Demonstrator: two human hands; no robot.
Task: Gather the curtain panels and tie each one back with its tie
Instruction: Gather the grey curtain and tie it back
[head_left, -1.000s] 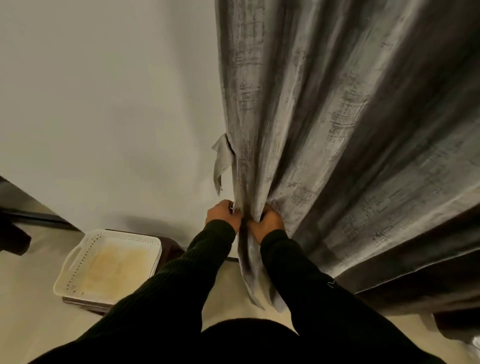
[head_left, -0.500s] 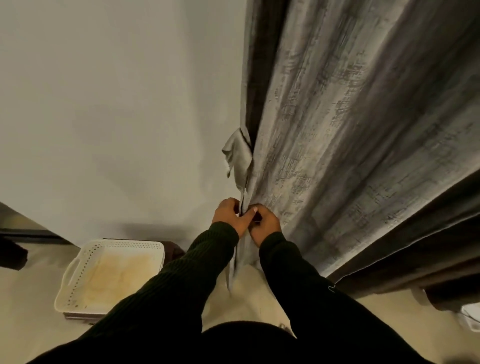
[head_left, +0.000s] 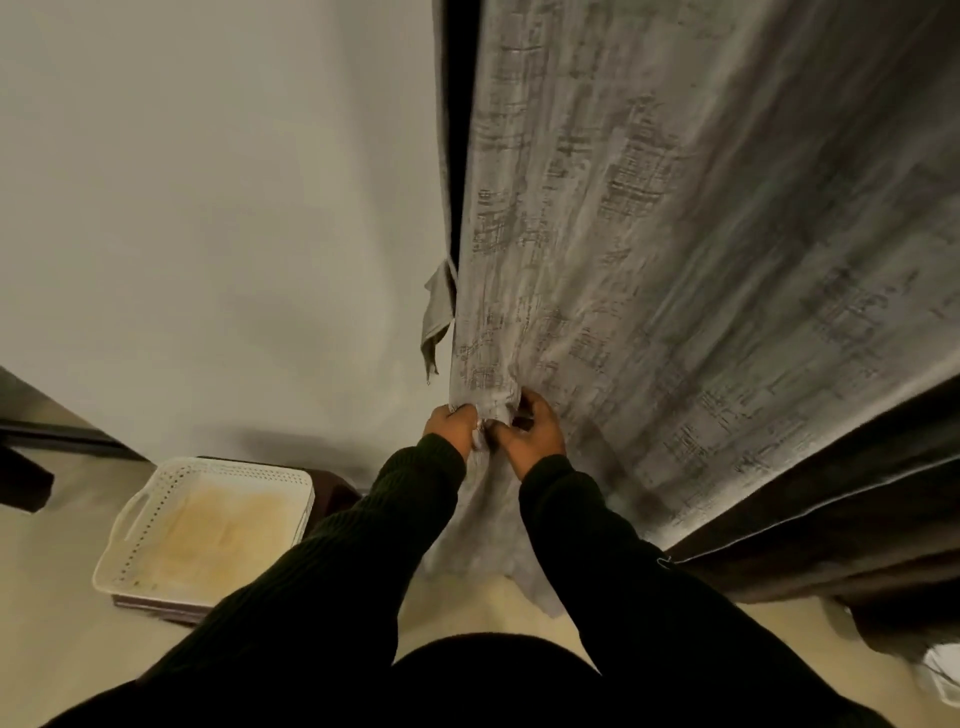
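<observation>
A grey patterned curtain panel hangs from the top right and narrows to a bunch at the middle. My left hand grips the bunched fabric from the left. My right hand grips it from the right, fingers curled round a fold of the same cloth. Both hands touch at the bunch. A loose grey strip, the tie, hangs at the curtain's left edge just above my hands. Below my hands the curtain's lower part falls to the floor.
A plain pale wall fills the left. On the floor at lower left a white perforated tray sits on a dark low stand. A darker curtain panel hangs at the right. Pale floor lies underneath.
The curtain's edge has been gathered into a tighter bunch between my hands. The tie now hangs lower and flatter against the curtain edge. More fabric spreads below my hands.
</observation>
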